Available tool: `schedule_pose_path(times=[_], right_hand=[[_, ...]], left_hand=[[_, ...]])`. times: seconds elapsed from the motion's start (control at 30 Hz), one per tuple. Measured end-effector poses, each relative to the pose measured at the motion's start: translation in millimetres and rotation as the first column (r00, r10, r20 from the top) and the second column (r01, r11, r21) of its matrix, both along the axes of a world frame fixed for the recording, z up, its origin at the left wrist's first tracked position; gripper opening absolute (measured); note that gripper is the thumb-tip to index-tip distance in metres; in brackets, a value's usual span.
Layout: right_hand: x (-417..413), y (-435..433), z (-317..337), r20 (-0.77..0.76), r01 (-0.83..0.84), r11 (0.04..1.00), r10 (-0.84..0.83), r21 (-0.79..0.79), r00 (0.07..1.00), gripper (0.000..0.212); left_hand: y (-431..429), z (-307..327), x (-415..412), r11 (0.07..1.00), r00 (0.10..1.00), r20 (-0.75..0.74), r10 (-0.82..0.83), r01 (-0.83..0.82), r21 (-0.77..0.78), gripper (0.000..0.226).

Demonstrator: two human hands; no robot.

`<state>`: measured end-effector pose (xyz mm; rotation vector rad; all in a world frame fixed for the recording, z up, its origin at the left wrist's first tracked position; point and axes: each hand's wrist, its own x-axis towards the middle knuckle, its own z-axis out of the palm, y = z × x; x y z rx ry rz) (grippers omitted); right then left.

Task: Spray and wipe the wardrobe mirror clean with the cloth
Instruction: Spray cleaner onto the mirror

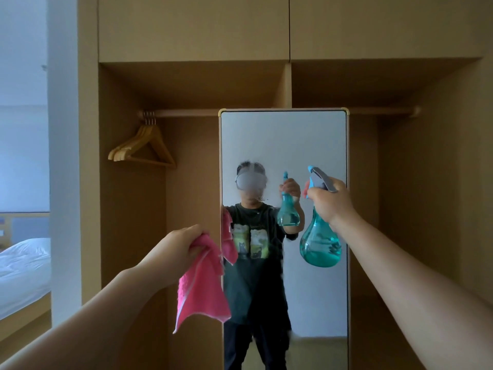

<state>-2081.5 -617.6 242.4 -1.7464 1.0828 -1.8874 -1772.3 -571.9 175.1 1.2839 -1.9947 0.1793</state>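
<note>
A tall mirror (282, 145) with a pale frame stands inside the open wooden wardrobe, straight ahead. My right hand (330, 201) grips the neck and trigger of a teal spray bottle (320, 244), held up in front of the mirror's right side with its nozzle pointing at the glass. My left hand (178, 249) holds a pink cloth (202, 287) bunched at one corner; the cloth hangs down just left of the mirror's left edge. The glass looks misty near its middle and reflects a person holding the same bottle and cloth.
Several wooden hangers (144, 145) hang from the rail (186, 112) at the upper left of the wardrobe. Closed cabinet doors (194, 25) sit above. A bed with white bedding (24, 265) shows past the wall on the far left.
</note>
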Motion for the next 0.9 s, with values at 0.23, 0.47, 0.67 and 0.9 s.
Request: schedule_pose_path(times=[0.23, 0.47, 0.67, 0.9], right_hand=[[21, -2, -3, -0.043, -0.046, 0.999, 0.046, 0.006, 0.998, 0.028], [38, -8, -4, -0.033, -0.062, 0.998, 0.063, 0.021, 0.997, 0.016], [45, -11, -9, -0.058, -0.069, 0.998, 0.069, 0.006, 0.996, 0.021], [48, -9, -30, -0.019, -0.101, 0.995, 0.101, -0.011, 0.995, 0.010]], left_hand=[[4, -2, 11, 1.000, 1.000, 0.000, 0.009, -0.009, 0.007, 0.010], [9, -1, 19, 1.000, 1.000, -0.010, 0.003, -0.003, 0.011, 0.018], [10, -3, 21, 1.000, 1.000, -0.014, 0.025, -0.025, 0.012, 0.017], [10, -9, 20, 1.000, 0.999, -0.028, 0.024, -0.024, 0.017, 0.021]])
